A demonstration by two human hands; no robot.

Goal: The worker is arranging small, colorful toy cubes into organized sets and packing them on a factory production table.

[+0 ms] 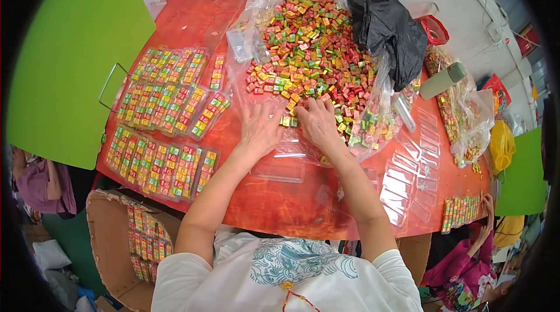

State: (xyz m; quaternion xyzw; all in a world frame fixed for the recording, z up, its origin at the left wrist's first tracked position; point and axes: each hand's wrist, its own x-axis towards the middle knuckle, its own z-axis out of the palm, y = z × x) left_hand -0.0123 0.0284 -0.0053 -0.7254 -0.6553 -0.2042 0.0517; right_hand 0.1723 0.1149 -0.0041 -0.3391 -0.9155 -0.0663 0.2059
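A large heap of small block-shaped wrapped candies [318, 49], red, yellow, green and orange, lies on a clear plastic bag [236, 87] in front of me. At the heap's near edge, my left hand [261, 127] rests on the plastic with its fingers stretched and slightly apart. Close beside it, my right hand [319, 122] bends its fingers down onto the candies; what lies beneath the fingertips is hidden. A few yellow and green candies [288, 120] sit between the two hands. Just nearer to me lies an unfilled clear plastic tray [279, 172].
Filled candy trays [169, 105] stand in rows at left. More clear trays [402, 186] lie at right. A black plastic bag [385, 26] and a bottle [442, 81] are beyond. A cardboard box [108, 253] holds filled trays. Another person's hand [487, 204] is at far right.
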